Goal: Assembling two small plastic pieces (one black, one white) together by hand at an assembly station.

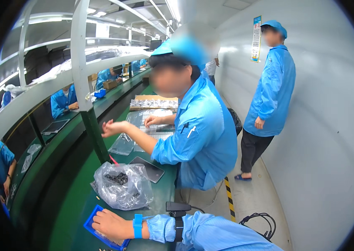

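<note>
My right hand (112, 224) reaches palm down into a small blue bin (93, 214) on the green bench at the bottom. Its fingers are bent down into the bin, closed, and their tips are hidden, so what they hold cannot be made out. Small pale pieces show at the bin's lower edge. A blue strap (138, 226) circles the wrist, and a black device (178, 206) is banded onto the forearm. Just beyond the bin stands an open clear plastic bag (127, 195) with small black parts (118, 178) in it. My left hand is out of sight.
A co-worker (202, 134) in blue sits close by at the bench (80, 190), one hand raised. A dark flat tablet-like slab (148, 169) lies behind the bag. A metal post (85, 83) rises from the bench. Another person (271, 88) stands by the wall; cables (265, 219) hang at lower right.
</note>
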